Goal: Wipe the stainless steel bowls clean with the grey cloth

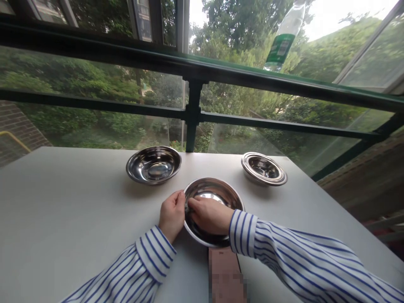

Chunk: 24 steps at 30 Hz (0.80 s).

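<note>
A shiny stainless steel bowl stands in front of me on the white table. My left hand is closed on its left rim, thumb on top. Inside the same bowl is my right hand, its fingers curled against the left inner wall. Whatever those fingers hold, if anything, is hidden. Both sleeves are white with blue stripes.
A wide steel basin sits at the back left, and a smaller wide-rimmed steel bowl at the back right. A pinkish flat rectangle, partly pixelated, lies below the bowl. On the green railing stands a plastic bottle.
</note>
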Each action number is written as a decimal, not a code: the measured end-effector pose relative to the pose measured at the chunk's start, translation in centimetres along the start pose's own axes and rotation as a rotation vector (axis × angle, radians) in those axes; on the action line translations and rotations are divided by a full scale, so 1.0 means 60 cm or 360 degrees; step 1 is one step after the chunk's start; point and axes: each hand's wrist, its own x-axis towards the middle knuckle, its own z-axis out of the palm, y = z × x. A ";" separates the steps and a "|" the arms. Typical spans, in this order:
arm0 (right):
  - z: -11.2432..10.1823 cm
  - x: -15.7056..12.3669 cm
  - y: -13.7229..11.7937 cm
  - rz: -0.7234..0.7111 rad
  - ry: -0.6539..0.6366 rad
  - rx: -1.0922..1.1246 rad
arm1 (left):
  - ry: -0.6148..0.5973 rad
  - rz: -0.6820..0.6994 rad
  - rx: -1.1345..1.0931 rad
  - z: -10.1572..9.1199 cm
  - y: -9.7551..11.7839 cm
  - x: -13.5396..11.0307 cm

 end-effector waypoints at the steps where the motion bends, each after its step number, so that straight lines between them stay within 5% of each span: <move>1: -0.001 -0.006 -0.003 -0.0040 -0.0036 0.0023 | 0.0010 0.0000 0.0004 0.000 0.000 0.000; 5: -0.016 -0.040 0.010 -0.0172 -0.0283 0.0004 | 0.0006 -0.0001 0.0006 0.001 -0.002 0.000; 9: -0.033 -0.064 0.041 -0.0044 -0.0407 -0.0198 | -0.0027 0.0016 0.0002 0.003 -0.004 0.002; 17: -0.023 -0.006 0.064 0.0320 -0.0023 -0.0364 | -0.0059 0.0065 0.0037 0.005 -0.006 0.006; 24: -0.005 0.016 0.025 0.0028 0.0027 -0.0089 | 0.0029 0.0070 0.0065 0.003 0.004 0.003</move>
